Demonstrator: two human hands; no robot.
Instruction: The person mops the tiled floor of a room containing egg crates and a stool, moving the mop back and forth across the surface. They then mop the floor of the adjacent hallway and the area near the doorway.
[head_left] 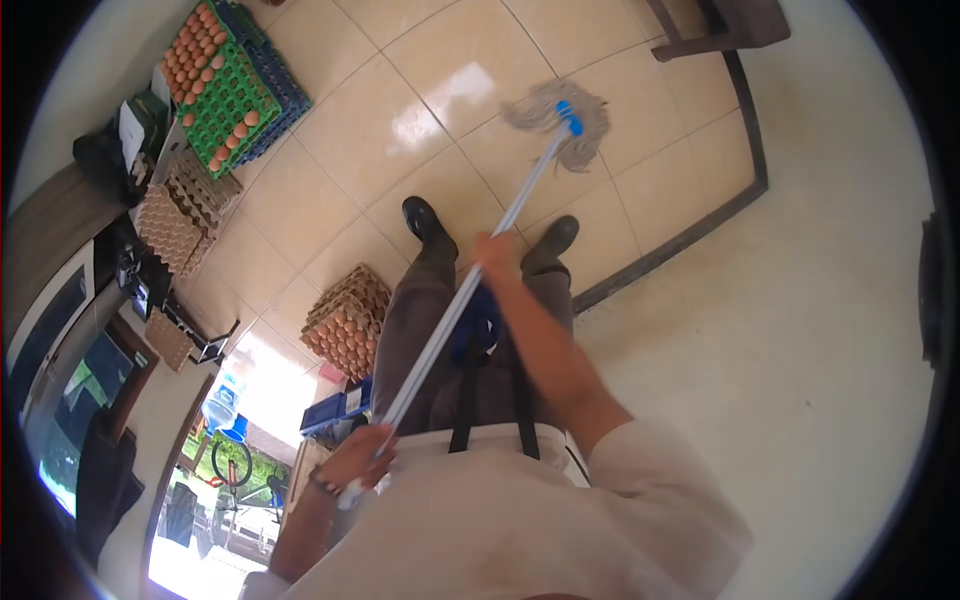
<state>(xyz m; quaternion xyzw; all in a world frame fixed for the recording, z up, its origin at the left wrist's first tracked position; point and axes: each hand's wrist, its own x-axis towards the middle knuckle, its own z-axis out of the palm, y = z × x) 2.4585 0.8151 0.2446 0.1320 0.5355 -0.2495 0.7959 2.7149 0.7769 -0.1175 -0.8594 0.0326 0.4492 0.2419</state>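
Note:
A string mop lies diagonally across the head view, its grey strands (590,140) spread on the tiles and its blue socket (569,118) on top. The pale mop pole (440,335) runs back between my legs toward my waist. My right hand (497,255) is wrapped around the pole partway up. Lower down in the picture, my left hand (360,457) grips it close to the top end, a dark bracelet on that wrist. The mop head rests on the floor beyond my dark boots (430,222).
Green egg trays (222,105), partly filled, top a stack at upper left. Brown cardboard trays (185,215) lean nearby. Another stack of egg trays (345,330) stands beside my leg. Dark furniture legs (690,45) are at upper right, and a black-skirted wall (660,268) borders the tiled floor.

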